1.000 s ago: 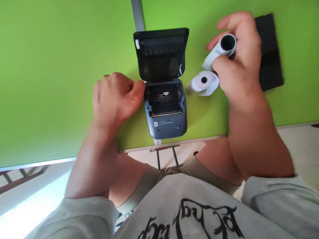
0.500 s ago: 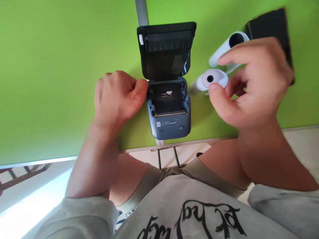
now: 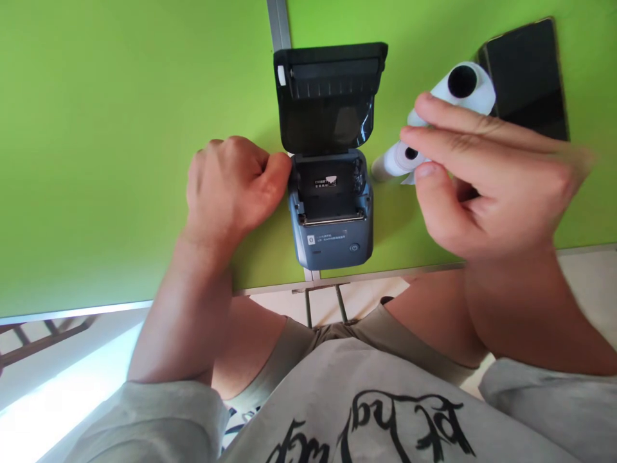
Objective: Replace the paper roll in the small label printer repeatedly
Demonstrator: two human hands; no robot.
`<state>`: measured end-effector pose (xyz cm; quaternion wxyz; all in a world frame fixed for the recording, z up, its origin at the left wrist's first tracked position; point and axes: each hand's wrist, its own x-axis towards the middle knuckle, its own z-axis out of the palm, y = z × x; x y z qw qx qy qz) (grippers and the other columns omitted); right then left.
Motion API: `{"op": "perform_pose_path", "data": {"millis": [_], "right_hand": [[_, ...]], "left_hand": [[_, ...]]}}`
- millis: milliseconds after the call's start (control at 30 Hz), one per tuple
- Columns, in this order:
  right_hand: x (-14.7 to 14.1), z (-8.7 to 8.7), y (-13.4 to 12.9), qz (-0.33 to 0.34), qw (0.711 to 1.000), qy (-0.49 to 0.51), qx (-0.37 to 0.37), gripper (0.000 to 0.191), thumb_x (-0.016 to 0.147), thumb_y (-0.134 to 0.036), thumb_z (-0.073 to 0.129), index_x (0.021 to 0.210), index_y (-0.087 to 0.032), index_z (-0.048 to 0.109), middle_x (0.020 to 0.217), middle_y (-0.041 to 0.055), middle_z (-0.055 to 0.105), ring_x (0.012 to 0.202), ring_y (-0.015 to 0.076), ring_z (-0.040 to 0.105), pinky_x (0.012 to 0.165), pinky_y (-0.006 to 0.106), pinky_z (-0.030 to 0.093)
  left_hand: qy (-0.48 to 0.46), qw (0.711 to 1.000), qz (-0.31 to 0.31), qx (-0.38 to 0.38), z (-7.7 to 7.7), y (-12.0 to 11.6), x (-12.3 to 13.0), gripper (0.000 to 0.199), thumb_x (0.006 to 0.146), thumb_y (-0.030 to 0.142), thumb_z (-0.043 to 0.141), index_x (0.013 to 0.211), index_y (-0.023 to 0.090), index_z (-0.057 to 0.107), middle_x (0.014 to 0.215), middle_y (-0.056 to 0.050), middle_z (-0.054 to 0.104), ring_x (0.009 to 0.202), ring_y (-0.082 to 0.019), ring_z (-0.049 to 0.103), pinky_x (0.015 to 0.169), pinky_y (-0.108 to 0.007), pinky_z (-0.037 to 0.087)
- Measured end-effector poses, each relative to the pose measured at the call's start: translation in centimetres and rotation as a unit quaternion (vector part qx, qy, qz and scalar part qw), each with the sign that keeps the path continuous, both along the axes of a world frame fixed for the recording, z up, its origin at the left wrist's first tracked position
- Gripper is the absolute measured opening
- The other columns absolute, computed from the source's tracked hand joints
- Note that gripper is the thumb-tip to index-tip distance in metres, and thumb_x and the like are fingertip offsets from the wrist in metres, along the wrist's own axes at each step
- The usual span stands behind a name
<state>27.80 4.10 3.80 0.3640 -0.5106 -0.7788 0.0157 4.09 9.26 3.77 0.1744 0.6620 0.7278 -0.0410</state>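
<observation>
- Green tabletop (image 3: pixel 96 128) with metal edging; a grey metal strip (image 3: pixel 279 22) runs across it from the near edge.
- Blue-grey box-shaped printer (image 3: pixel 332 247) at the near edge, over the strip; black hinged lid (image 3: pixel 328 122) raised, dark inner bay exposed.
- Left hand (image 3: pixel 231 183): just left of printer, fingers folded into a loose fist, thumb tip at the printer's left side. Palm out of sight; cannot tell if it has hold of anything.
- Small white paper roll (image 3: pixel 393 159) with narrow dark core: just right of printer, cored end towards camera.
- Right hand (image 3: pixel 496 183): thumb and fingertips partly spread around the small roll's cored end; cannot tell whether they grip it.
- Larger white paper roll (image 3: pixel 441 89) with wide black core: beyond the small roll, farther from the near edge, partly covered by the fingers.
- Flat black rectangular slab (image 3: pixel 527 83): right of the larger roll.
</observation>
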Motion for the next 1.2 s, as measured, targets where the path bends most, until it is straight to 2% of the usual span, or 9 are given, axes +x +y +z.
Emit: {"op": "perform_pose_path", "data": {"millis": [133, 267, 400, 500, 667, 733, 933, 1067, 1200], "right_hand": [[0.3, -0.8, 0.5, -0.004, 0.993, 0.018, 0.118, 0.025, 0.085, -0.020, 0.063, 0.100, -0.026, 0.082, 0.104, -0.0030, 0.082, 0.095, 0.0229, 0.082, 0.084, 0.036, 0.070], [0.3, -1.3, 0.9, 0.021, 0.997, 0.018, 0.067, 0.028, 0.081, -0.012, 0.061, 0.094, -0.028, 0.080, 0.096, -0.0071, 0.083, 0.088, 0.0199, 0.083, 0.070, 0.029, 0.069], [0.5, -1.4, 0.9, -0.004, 0.997, 0.037, 0.069, 0.022, 0.082, -0.018, 0.060, 0.088, -0.025, 0.079, 0.094, -0.0023, 0.083, 0.089, 0.0227, 0.082, 0.078, 0.036, 0.068], [0.6, -1.7, 0.9, -0.025, 0.996, 0.027, 0.079, 0.019, 0.083, -0.027, 0.063, 0.095, -0.023, 0.078, 0.108, 0.0020, 0.083, 0.086, 0.0215, 0.081, 0.079, 0.036, 0.067], [0.6, -1.8, 0.6, -0.042, 0.995, -0.088, -0.018, 0.044, 0.079, -0.036, 0.077, 0.121, -0.025, 0.068, 0.120, 0.0061, 0.078, 0.109, 0.0266, 0.076, 0.098, 0.042, 0.063], [0.5, -1.9, 0.4, -0.071, 0.989, -0.117, -0.048, 0.047, 0.077, -0.035, 0.080, 0.121, -0.027, 0.066, 0.117, 0.0059, 0.076, 0.102, 0.0270, 0.074, 0.097, 0.045, 0.062], [0.5, -2.6, 0.4, -0.079, 0.987, -0.095, -0.102, 0.035, 0.082, -0.034, 0.076, 0.114, -0.026, 0.065, 0.110, 0.0071, 0.074, 0.097, 0.0270, 0.072, 0.089, 0.044, 0.059], [0.4, -2.8, 0.5, -0.055, 0.993, -0.070, -0.072, 0.038, 0.079, -0.027, 0.072, 0.115, -0.026, 0.062, 0.103, 0.0057, 0.074, 0.088, 0.0262, 0.073, 0.076, 0.042, 0.058], [0.2, -2.8, 0.5, -0.012, 0.996, -0.063, -0.059, 0.040, 0.078, -0.016, 0.063, 0.116, -0.027, 0.059, 0.107, 0.0040, 0.074, 0.093, 0.0241, 0.073, 0.082, 0.040, 0.061]], "left_hand": [[-0.006, 1.000, -0.004, -0.002, 0.0, -0.1, -0.1, 0.041, 0.094, 0.036, 0.051, 0.056, 0.021, 0.048, 0.060, -0.003, 0.034, 0.077, -0.026, 0.070, 0.071, -0.031, 0.024], [-0.013, 1.000, -0.005, 0.004, 0.0, -0.1, -0.1, 0.042, 0.092, 0.035, 0.052, 0.053, 0.020, 0.046, 0.059, -0.001, 0.026, 0.073, -0.023, 0.067, 0.072, -0.031, 0.025], [-0.011, 1.000, -0.010, 0.017, 0.0, 0.0, -0.1, 0.045, 0.091, 0.034, 0.052, 0.051, 0.020, 0.037, 0.064, 0.001, 0.009, 0.063, -0.018, 0.060, 0.071, -0.029, 0.022], [-0.003, 1.000, -0.002, 0.011, 0.1, 0.0, 0.0, 0.045, 0.092, 0.033, 0.053, 0.051, 0.021, 0.036, 0.065, 0.002, 0.013, 0.065, -0.018, 0.061, 0.071, -0.030, 0.021], [-0.017, 1.000, 0.007, -0.002, 0.1, 0.0, 0.0, 0.046, 0.093, 0.032, 0.055, 0.051, 0.021, 0.039, 0.060, -0.001, 0.029, 0.072, -0.022, 0.065, 0.072, -0.032, 0.023], [-0.023, 1.000, 0.007, -0.001, 0.1, 0.0, 0.0, 0.045, 0.092, 0.032, 0.055, 0.051, 0.021, 0.040, 0.060, -0.001, 0.030, 0.073, -0.024, 0.066, 0.071, -0.033, 0.023], [-0.013, 1.000, 0.002, 0.009, 0.0, 0.0, 0.1, 0.048, 0.092, 0.033, 0.055, 0.051, 0.022, 0.032, 0.065, 0.001, 0.012, 0.074, -0.025, 0.068, 0.071, -0.031, 0.022], [-0.011, 1.000, 0.001, 0.006, 0.0, -0.1, 0.1, 0.044, 0.093, 0.034, 0.053, 0.052, 0.021, 0.041, 0.062, 0.000, 0.022, 0.075, -0.025, 0.068, 0.072, -0.031, 0.024], [-0.001, 1.000, 0.005, -0.002, 0.1, 0.0, 0.2, 0.039, 0.094, 0.034, 0.053, 0.058, 0.019, 0.055, 0.062, -0.001, 0.031, 0.082, -0.025, 0.071, 0.076, -0.031, 0.028]]}}
